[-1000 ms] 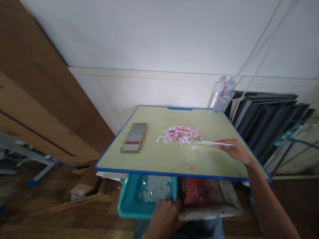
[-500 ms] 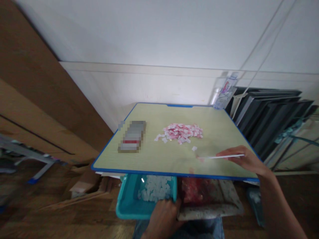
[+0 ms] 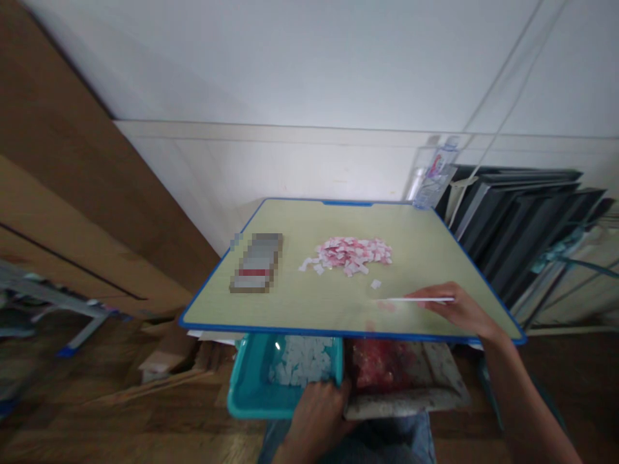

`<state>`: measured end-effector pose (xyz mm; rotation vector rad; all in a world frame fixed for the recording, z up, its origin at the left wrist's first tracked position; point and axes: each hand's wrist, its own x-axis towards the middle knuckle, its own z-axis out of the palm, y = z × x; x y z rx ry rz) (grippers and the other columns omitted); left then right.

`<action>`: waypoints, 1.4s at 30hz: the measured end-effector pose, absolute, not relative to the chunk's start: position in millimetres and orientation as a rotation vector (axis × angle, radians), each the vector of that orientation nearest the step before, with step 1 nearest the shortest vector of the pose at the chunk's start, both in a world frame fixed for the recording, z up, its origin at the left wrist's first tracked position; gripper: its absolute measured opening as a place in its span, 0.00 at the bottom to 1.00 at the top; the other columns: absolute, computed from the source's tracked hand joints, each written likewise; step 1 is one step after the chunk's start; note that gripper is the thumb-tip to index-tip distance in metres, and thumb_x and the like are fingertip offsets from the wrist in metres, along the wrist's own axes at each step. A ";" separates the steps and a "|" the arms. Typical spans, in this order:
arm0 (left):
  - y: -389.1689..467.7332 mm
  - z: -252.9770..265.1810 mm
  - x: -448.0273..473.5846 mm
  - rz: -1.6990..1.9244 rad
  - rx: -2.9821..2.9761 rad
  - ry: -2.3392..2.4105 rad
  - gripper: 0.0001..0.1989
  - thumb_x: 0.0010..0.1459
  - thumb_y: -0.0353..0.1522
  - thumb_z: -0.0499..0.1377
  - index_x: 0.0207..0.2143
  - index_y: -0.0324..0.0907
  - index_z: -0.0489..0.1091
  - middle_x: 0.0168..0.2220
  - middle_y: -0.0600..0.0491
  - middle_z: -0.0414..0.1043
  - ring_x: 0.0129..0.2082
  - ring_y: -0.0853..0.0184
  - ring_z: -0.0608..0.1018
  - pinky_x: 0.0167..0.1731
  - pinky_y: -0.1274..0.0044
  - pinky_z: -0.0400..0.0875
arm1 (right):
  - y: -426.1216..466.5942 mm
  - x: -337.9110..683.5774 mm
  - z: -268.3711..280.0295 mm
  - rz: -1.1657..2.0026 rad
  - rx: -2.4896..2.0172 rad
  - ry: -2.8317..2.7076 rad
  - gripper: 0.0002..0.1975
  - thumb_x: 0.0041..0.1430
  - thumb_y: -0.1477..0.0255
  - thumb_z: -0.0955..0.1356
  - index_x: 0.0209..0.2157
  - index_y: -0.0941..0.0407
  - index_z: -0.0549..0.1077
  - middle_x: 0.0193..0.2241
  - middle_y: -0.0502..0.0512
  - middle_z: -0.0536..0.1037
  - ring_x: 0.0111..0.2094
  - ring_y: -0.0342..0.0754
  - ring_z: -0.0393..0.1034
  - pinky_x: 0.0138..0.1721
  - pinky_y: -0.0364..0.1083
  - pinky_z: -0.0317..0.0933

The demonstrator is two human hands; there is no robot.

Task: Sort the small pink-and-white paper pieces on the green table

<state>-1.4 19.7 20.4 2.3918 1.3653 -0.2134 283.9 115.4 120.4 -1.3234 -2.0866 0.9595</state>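
Note:
In my right hand (image 3: 452, 306), closed in a pinch, is a thin white stick (image 3: 416, 299). It points left, low over the pale green tabletop (image 3: 309, 309), and its tip is blurred. A single small pale paper piece (image 3: 376, 283) lies just beyond the tip. Farther back sits a heap of small pink and white paper pieces (image 3: 355, 252). My left hand (image 3: 319, 406) is closed at the near right rim of a teal basin (image 3: 251, 407), where it meets a grey tray (image 3: 401, 408); its fingertips are hidden. Whitish pieces (image 3: 302, 361) lie in the basin, and wet red matter (image 3: 382, 367) in the tray.
A blurred-out flat grey object (image 3: 258, 261) lies on the table's left. At the back right corner stands a clear bottle (image 3: 435, 174). Dark flat panels (image 3: 522, 219) lean on the right. Cardboard (image 3: 167, 354) rests on the floor at left.
My right hand has moved slightly left with the white stick, which is now more level. My left hand stays at the basin's edge. The whole view has shifted a little.

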 end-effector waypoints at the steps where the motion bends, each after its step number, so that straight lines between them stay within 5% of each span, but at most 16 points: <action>1: 19.5 20.6 -1.5 -0.209 2.398 1.364 0.19 0.53 0.45 0.54 0.42 0.42 0.64 0.29 0.46 0.70 0.31 0.55 0.72 0.29 0.70 0.63 | 114.6 281.2 121.2 0.967 -1.309 -2.087 0.17 0.52 0.64 0.63 0.36 0.61 0.75 0.33 0.59 0.78 0.33 0.51 0.71 0.32 0.45 0.64; 33: 18.4 25.8 -1.1 -0.185 2.390 1.363 0.19 0.53 0.43 0.54 0.42 0.41 0.64 0.31 0.46 0.70 0.32 0.56 0.72 0.31 0.70 0.63 | 79.1 282.8 136.2 1.194 -1.164 -2.186 0.11 0.53 0.70 0.63 0.35 0.56 0.76 0.32 0.55 0.78 0.34 0.49 0.72 0.37 0.45 0.64; 42: 18.4 25.1 -1.8 -0.178 2.397 1.364 0.19 0.53 0.44 0.54 0.42 0.41 0.65 0.32 0.46 0.70 0.32 0.55 0.72 0.30 0.70 0.63 | 104.3 284.3 127.7 0.592 -1.422 -2.002 0.13 0.52 0.64 0.63 0.32 0.55 0.76 0.31 0.54 0.78 0.32 0.52 0.73 0.34 0.47 0.66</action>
